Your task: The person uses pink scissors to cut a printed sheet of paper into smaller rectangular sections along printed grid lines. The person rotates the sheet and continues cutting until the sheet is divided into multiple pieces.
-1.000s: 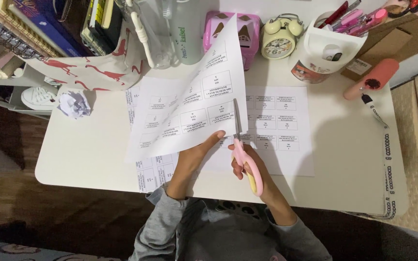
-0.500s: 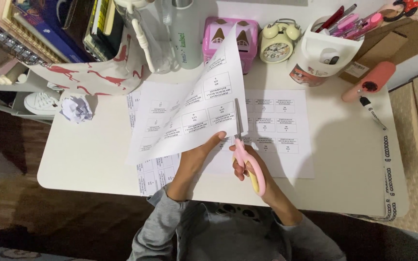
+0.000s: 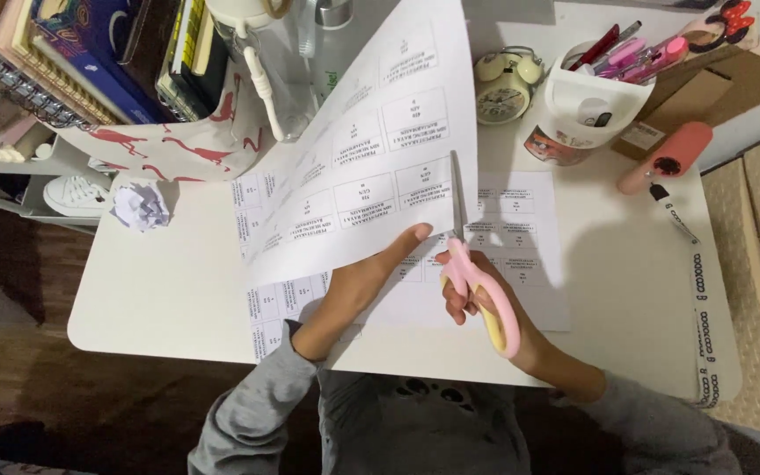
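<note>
We count one printed label sheet (image 3: 371, 149) pinched in our left hand (image 3: 371, 277) and one pair of pink scissors (image 3: 477, 281) clasped in our right hand (image 3: 485, 303). Two more sheets (image 3: 521, 237) lie on the tabletop (image 3: 160, 281), beside one crumpled paper ball (image 3: 141, 207).

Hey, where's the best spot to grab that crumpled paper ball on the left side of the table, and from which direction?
Probably take the crumpled paper ball from straight above, fingertips pinching across its middle. It sits alone on the white table near the left edge, with bare surface in front of it, and its wrinkled folds give plenty of purchase. Behind it the flamingo-print bag stands close, so coming from that side looks cramped.
</note>
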